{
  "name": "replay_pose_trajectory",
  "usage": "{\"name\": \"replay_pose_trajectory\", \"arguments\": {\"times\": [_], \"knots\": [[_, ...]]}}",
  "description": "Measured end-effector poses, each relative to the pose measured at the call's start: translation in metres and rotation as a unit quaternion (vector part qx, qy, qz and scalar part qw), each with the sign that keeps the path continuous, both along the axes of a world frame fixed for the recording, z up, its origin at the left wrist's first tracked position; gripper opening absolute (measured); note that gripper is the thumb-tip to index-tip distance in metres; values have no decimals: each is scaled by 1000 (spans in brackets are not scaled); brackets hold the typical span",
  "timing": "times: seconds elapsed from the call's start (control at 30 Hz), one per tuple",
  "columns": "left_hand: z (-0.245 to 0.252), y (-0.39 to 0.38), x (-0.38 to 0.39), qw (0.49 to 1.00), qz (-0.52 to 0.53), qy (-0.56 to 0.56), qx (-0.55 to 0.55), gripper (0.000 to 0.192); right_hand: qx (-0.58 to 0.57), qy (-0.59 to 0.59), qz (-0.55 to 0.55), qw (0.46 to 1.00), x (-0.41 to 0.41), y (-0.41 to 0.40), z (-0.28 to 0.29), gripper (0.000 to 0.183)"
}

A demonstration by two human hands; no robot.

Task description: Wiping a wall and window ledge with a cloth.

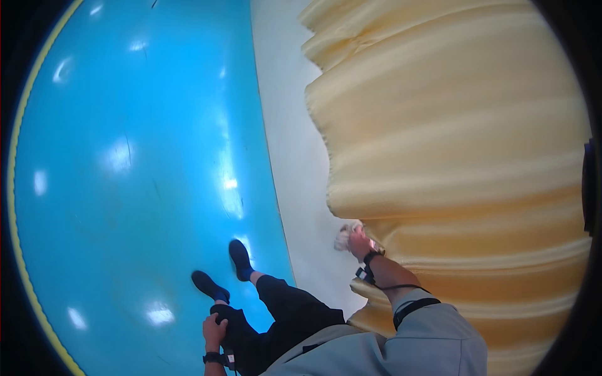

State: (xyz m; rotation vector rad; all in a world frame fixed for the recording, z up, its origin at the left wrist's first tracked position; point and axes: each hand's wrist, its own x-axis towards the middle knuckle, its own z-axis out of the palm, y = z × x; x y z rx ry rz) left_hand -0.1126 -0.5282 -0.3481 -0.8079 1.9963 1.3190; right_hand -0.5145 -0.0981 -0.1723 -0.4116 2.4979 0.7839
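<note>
My right hand (360, 243) grips a crumpled pale cloth (344, 236) against a smooth white surface (308, 197). Right beside that hand hangs a shiny gold curtain (447, 155), its wavy hem ending over the white surface. The hand covers part of the cloth, and a small pinkish patch shows near the wrist. Down at the lower left, my left hand (215, 330) is at the knee of my dark trousers (230, 322), with nothing seen in it. Its thumb and a finger are apart.
A glossy blue floor (141, 202) with bright light reflections spreads to the left, bordered by a yellow edge (18, 207) at the rim. My dark shoes (241, 260) stand on it. A dark object (588, 188) shows at the far right rim. Straps and cables run along both wrists.
</note>
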Motion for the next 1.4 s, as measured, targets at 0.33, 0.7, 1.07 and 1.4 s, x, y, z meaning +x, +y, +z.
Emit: {"name": "replay_pose_trajectory", "arguments": {"times": [0.33, 0.7, 1.07, 1.4], "knots": [[-31, -66, -53, 996, -51, 62, -29, 52, -339, 51, -545, 765, 53, -22, 51, 24], [3, -101, -122, 986, -112, 117, -43, 51, -395, 58, -528, 749, 43, -15, 57, 23], [32, -88, -102, 990, -66, 101, -75, 52, -408, 78, -486, 769, 39, -2, 28, 22], [12, -40, 0, 995, 1, 31, -96, 51, -369, 26, -418, 830, 31, 8, -15, 21]]}}
